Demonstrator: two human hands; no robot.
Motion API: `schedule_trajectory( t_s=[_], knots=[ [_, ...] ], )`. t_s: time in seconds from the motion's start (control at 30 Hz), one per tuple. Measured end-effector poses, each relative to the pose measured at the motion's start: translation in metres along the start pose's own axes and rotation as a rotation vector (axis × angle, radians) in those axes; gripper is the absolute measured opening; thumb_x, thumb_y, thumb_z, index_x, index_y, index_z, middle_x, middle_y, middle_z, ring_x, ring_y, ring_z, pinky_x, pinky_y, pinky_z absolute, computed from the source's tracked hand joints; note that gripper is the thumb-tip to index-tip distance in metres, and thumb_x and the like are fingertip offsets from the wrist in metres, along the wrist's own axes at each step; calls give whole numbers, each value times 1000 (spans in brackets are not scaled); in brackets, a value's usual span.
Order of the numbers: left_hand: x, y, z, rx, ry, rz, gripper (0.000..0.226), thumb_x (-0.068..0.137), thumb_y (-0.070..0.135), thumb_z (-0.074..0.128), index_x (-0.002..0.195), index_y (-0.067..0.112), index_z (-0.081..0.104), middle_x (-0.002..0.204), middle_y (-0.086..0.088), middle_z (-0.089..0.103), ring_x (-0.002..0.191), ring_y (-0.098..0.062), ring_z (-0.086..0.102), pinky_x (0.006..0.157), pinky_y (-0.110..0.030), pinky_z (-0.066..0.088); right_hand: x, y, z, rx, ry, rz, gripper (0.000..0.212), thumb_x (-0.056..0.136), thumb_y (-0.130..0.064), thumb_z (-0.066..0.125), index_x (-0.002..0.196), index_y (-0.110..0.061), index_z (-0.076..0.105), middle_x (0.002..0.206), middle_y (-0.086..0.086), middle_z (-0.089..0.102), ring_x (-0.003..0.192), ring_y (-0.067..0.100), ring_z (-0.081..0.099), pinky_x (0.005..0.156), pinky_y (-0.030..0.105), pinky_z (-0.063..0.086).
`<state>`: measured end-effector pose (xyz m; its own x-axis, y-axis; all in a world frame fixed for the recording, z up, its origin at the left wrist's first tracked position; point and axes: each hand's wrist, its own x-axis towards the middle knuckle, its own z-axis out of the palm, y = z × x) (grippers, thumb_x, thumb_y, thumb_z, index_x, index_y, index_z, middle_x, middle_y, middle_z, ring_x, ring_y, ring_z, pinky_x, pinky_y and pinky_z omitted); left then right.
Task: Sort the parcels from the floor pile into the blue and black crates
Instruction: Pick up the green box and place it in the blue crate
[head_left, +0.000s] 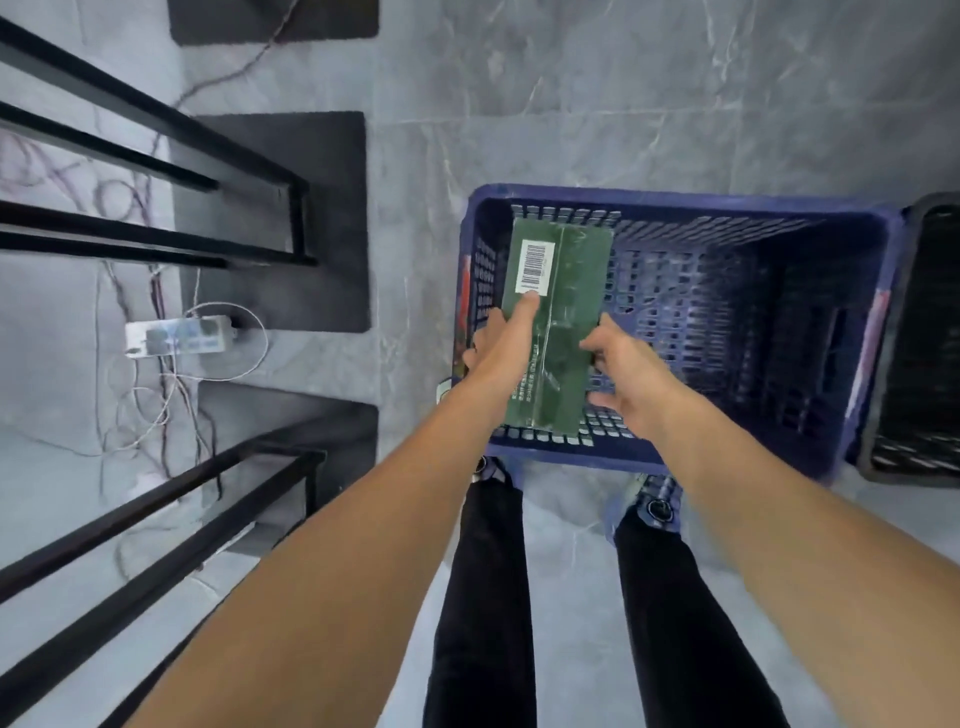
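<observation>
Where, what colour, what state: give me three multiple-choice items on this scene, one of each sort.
1. The green parcel is: A on the floor; B over the blue crate; C on a shelf.
2. Its barcode label is: A white; B yellow; C red.
3. The left hand: A hangs idle; B grips the parcel; C rests on the floor.
Answers: B, blue mesh shows beneath it; A, white behind black bars; B, fingers curl round its edge.
</observation>
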<state>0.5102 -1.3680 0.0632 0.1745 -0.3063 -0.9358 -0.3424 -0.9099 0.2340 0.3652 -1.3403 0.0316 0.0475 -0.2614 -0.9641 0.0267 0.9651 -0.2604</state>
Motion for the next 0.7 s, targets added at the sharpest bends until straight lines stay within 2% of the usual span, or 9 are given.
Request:
schedule_trajectory(
  t_s=[0.07, 0.13, 0.2, 0.27, 0.4, 0.5, 0.63, 0.7],
  knots=[
    [23, -3, 6, 9, -9, -6, 101, 77, 86, 31, 163, 34, 17, 168, 0, 23, 152, -31, 21, 119, -62, 20, 19, 0, 2, -7, -22, 10, 76, 91, -31, 56, 162, -43, 29, 154, -16, 40, 139, 13, 40, 115, 52, 38],
    [44, -3, 12, 4, 0, -13, 106, 70, 87, 31, 162, 34, 20, 166, 1, 27, 151, -32, 24, 117, -63, 23, 45, 6, 1, -16, -43, 13, 87, 75, -36, 59, 158, -46, 34, 159, -12, 45, 143, 18, 44, 115, 56, 38],
    [61, -4, 15, -3, 24, -18, 99, 78, 79, 33, 163, 30, 18, 167, -1, 25, 151, -32, 23, 118, -61, 23, 73, 11, -1, -6, -50, 0, 90, 70, -36, 58, 156, -48, 37, 160, -9, 46, 143, 20, 45, 114, 57, 39],
    [79, -5, 18, -2, 32, -27, 94, 86, 72, 36, 164, 26, 13, 170, -4, 19, 154, -32, 18, 120, -60, 21, 86, 6, 4, -28, -45, -9, 87, 73, -33, 58, 157, -47, 37, 155, -8, 52, 138, 18, 50, 113, 55, 42],
    [104, -5, 25, 33, 58, -31, 85, 96, 64, 38, 165, 24, 7, 172, -7, 7, 156, -34, 8, 123, -60, 16, 107, 6, 13, 6, -29, -15, 76, 88, -21, 55, 160, -39, 36, 142, -7, 61, 114, 10, 62, 109, 51, 48],
    [115, -3, 32, 61, 85, -19, 80, 101, 60, 35, 165, 23, 4, 172, -5, 0, 157, -33, -2, 123, -56, 9, 124, 11, 16, 33, -32, -12, 86, 77, -23, 57, 160, -37, 36, 146, -5, 61, 120, 16, 62, 112, 54, 44],
    [123, -3, 38, 35, 118, -3, 75, 103, 60, 30, 165, 23, 8, 172, 2, -2, 157, -31, -3, 123, -55, 8, 141, 15, 18, 39, -25, -11, 80, 86, -12, 54, 160, -37, 36, 149, -5, 59, 124, 18, 58, 113, 53, 43],
    [124, -4, 42, 54, 118, -13, 73, 103, 61, 27, 165, 24, 12, 172, 3, -1, 156, -30, -3, 123, -56, 8, 146, 18, 17, 37, -35, -7, 81, 85, -11, 54, 159, -40, 38, 150, -9, 57, 132, 19, 54, 113, 52, 43]
  ],
)
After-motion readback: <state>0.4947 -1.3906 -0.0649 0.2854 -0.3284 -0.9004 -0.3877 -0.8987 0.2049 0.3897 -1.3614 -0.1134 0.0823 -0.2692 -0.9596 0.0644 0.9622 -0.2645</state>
